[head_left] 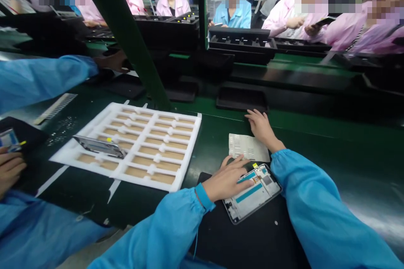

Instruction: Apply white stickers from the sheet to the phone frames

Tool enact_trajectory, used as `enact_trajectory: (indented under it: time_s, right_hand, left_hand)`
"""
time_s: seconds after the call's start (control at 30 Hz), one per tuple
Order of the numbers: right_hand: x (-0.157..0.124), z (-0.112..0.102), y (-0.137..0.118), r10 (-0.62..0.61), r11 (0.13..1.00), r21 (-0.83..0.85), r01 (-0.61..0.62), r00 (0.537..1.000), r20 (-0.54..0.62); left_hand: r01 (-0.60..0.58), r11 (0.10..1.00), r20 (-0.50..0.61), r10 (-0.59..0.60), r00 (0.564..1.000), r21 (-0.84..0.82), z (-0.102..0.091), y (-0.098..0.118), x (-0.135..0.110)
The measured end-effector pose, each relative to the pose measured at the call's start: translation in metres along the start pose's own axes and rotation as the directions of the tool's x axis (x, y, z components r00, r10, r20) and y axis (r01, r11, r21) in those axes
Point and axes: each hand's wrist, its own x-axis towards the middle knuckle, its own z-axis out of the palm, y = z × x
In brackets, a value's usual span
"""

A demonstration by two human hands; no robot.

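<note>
Phone housing is lying right of the white foam tray, slanting on a black mat that is running out of view below. Left of the tray, a co-worker's hand is being cut off by the view's edge, so its grip is proving hard to read. Beyond the tray's far left corner, another hand is reaching from a blue sleeve into shadow. In the tray's left half, a second housing is standing tilted, hiding part of the slots. Behind the tray, a green post is blocking some of the far bench. Dark green worktop is forming a strip between the tray's right edge and the label sheet. Right of the tray, the left hand is lying open, palm down, fingers spread over the housing's upper edge, one digit covering its inside. Farther right of the tray, the right hand is holding itself open, fingers parted, hiding the sheet's far corner; whether its fingertips are touching the worktop, I cannot tell.
</note>
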Motion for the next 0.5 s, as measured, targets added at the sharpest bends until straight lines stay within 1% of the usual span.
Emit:
enact_trajectory:
  time_s: [0.03,0.1,0.2,0.27,0.37,0.5]
  right_hand:
    - [-0.007,-0.005,-0.004,-0.004,1.0,0.02,0.004,1.0,0.009]
    - [-0.024,-0.023,-0.009,-0.009,0.998,0.059,0.007,0.999,0.046]
    - [-0.053,-0.051,-0.015,-0.03,0.994,0.112,0.01,0.985,0.171]
    - [-0.069,-0.06,-0.019,-0.047,0.992,0.128,0.014,0.965,0.258]
    - [-0.079,-0.057,-0.024,-0.052,0.994,0.111,0.017,0.945,0.323]
    - [-0.074,-0.047,-0.03,-0.052,0.997,0.076,0.026,0.931,0.362]
  left_hand:
    - [-0.001,1.0,0.0,0.001,1.0,0.008,0.0,0.0,0.0]
    - [-0.009,1.0,-0.006,0.009,1.0,0.02,0.001,0.0,0.0]
    - [-0.017,0.999,-0.017,0.017,1.0,0.031,0.002,0.0,0.0]
    - [-0.016,0.999,-0.02,0.016,1.0,0.029,0.002,0.0,0.001]
    - [-0.006,1.0,-0.02,0.007,1.0,0.021,0.002,0.001,0.002]
    - [0.002,0.999,-0.015,-0.002,1.0,0.036,0.001,0.002,0.003]
